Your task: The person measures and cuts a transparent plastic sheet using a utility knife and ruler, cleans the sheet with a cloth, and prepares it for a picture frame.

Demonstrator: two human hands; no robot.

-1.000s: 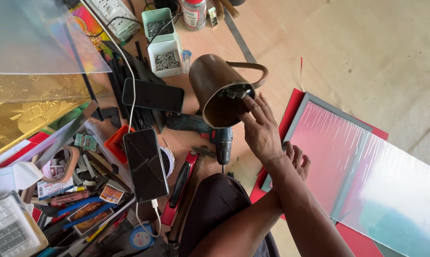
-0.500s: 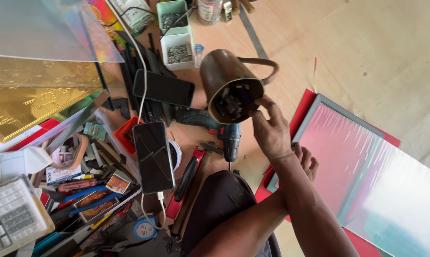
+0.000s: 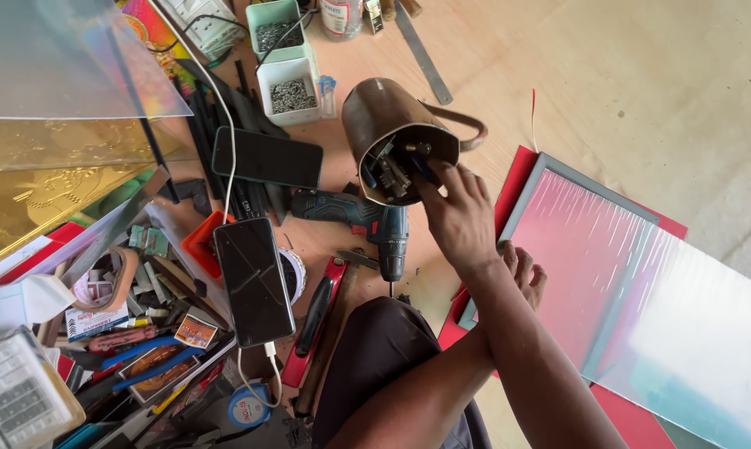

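Fingers of right hand (image 3: 459, 220) at tipped tin's (image 3: 392, 137) rim (drill (image 3: 367, 220) just beside).

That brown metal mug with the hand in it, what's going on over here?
A person sits on the floor amid scattered tools. Their right hand reaches into the tipped brown metal mug, fingers among the small bits inside. Their left hand rests on the grey-framed pink panel. A cordless drill lies beside the mug.

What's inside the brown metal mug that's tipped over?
The brown mug lies on its side, mouth toward the camera. Inside are small dark metal bits, like drill or driver bits. The right hand reaches into the rim, covering part of the contents; the mug's bottom is hidden.
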